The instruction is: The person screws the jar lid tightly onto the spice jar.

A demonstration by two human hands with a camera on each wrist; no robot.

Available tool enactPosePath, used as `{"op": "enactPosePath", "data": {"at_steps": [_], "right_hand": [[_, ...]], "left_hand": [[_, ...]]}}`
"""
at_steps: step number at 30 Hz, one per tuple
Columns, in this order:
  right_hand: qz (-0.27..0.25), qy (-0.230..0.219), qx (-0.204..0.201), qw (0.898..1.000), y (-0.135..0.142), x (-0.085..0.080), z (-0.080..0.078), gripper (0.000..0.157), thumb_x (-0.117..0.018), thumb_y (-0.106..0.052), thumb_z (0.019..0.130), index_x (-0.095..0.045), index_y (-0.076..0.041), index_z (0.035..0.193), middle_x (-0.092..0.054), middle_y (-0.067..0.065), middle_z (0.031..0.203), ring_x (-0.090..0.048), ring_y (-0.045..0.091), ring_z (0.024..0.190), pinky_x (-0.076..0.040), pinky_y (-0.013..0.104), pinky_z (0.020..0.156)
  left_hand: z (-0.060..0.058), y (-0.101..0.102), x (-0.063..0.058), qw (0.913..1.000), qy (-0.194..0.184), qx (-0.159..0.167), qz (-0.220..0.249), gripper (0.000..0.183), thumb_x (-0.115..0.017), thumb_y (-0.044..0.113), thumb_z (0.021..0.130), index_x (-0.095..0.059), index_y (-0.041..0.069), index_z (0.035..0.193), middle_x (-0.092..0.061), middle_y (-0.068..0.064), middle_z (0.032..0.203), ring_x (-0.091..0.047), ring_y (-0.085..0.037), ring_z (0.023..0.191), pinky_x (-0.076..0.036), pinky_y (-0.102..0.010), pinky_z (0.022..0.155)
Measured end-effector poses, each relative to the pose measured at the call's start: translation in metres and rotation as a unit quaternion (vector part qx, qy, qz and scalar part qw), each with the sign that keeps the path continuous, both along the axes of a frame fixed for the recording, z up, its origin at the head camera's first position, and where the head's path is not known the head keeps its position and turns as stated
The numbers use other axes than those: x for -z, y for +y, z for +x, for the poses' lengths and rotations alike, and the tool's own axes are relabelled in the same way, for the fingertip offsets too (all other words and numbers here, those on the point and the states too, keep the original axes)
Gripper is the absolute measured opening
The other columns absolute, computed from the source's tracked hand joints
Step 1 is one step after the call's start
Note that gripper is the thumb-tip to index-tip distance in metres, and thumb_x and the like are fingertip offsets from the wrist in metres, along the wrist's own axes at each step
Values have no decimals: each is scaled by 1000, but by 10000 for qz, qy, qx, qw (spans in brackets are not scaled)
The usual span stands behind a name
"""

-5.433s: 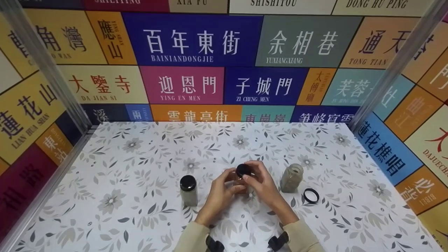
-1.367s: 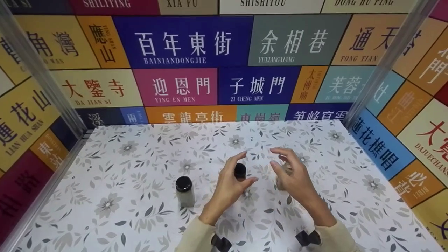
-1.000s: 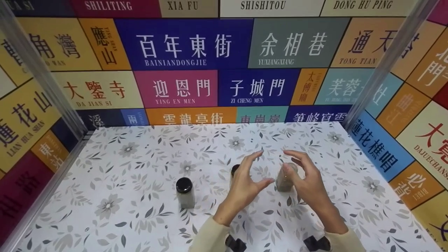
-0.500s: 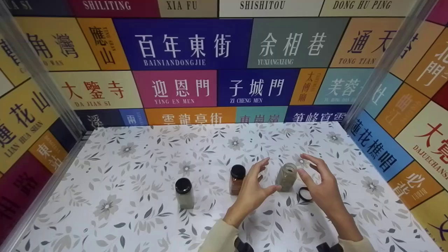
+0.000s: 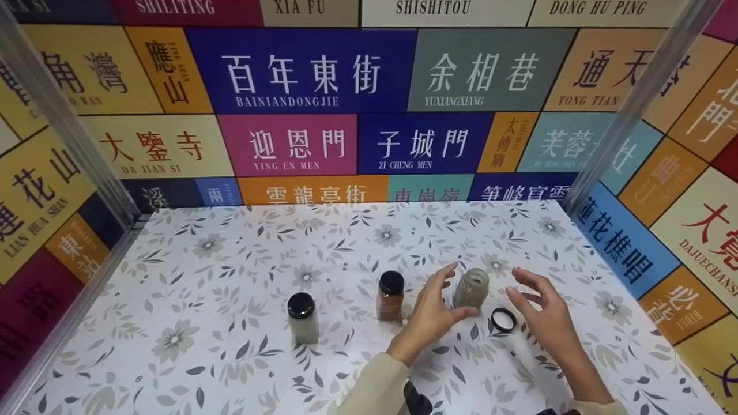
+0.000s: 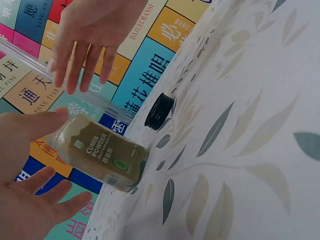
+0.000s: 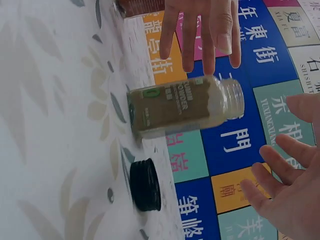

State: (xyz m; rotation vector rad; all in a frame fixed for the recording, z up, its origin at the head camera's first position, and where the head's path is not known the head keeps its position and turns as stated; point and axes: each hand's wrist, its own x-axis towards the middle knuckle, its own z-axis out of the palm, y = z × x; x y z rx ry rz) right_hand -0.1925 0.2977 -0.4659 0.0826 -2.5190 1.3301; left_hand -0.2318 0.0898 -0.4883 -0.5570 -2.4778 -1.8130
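An uncapped glass jar labelled cumin powder (image 5: 471,289) stands upright on the table, its threaded mouth bare. Close on its left is my left hand (image 5: 429,311), thumb and fingers spread around that side with nothing gripped. In the left wrist view the thumb overlaps the neck of the cumin jar (image 6: 102,152). My right hand (image 5: 545,314) hovers to the right of the jar, fingers loosely bent and holding nothing. Between the jar and my right hand lies its black screw cap (image 5: 504,320), hollow side up; the cap (image 7: 145,185) also shows in the right wrist view.
A capped jar of reddish-brown powder (image 5: 390,297) stands left of my left hand. Farther left is another black-capped jar with pale greenish contents (image 5: 302,318). The floral-covered table (image 5: 242,276) meets a wall of coloured name panels (image 5: 311,69) behind.
Both hands were on the reddish-brown jar; it now stands released and capped. They have since moved right, the left to the cumin jar and the right past it, beyond the loose cap.
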Motion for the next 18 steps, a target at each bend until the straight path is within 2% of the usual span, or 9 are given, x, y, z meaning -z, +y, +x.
{"op": "enactPosePath", "data": {"at_steps": [2,4,7,9,12,15,18], "right_hand": [[120,-214,31,9997,4,3,-1,49,-59,-30,102,-49,-8,144,-53,12,145,-47,-6,123,-39,-1,93],[286,-504,66,9983,8,6,-2,52,-59,-34,101,-48,-8,145,-52,13,145,-50,7,128,-43,4,95],[531,-1005,98,9935,13,8,-3,59,-60,-41,100,-46,-8,147,-48,17,148,-51,31,132,-51,27,102],[641,-1316,97,9892,15,10,-4,63,-60,-43,99,-44,-8,148,-44,19,150,-50,40,132,-52,44,103],[651,-1553,47,9857,18,13,-7,63,-62,-40,99,-43,-5,148,-41,22,151,-50,45,132,-50,55,104],[747,-1602,22,9843,19,17,-9,62,-64,-37,98,-45,-2,146,-43,24,149,-50,43,132,-49,55,106],[960,-1702,74,9807,20,21,-10,65,-67,-39,96,-46,-1,144,-47,26,145,-53,45,128,-50,56,103]], "left_hand": [[-1,2,0,9999,12,2,-117,82,-85,16,80,-42,14,150,-54,-11,146,-56,-30,130,-50,-38,108],[-3,4,0,9998,31,-11,-219,83,-85,15,80,-42,13,151,-54,-11,146,-57,-30,130,-49,-36,109],[-6,8,1,9995,-31,3,-299,84,-84,14,80,-41,15,152,-52,-10,148,-56,-30,130,-48,-35,110],[-8,11,2,9995,-49,10,-318,84,-84,14,80,-41,16,152,-53,-10,148,-56,-31,130,-48,-34,110],[-12,15,4,9996,-110,53,-246,85,-85,12,79,-41,15,151,-54,-11,146,-56,-31,129,-48,-33,109],[-14,19,5,9997,-172,100,-165,85,-85,10,77,-43,15,150,-57,-12,142,-58,-28,127,-48,-32,108],[-16,22,6,9994,-298,114,-160,84,-85,10,77,-44,17,150,-59,-9,139,-59,-23,126,-47,-31,109]]}}
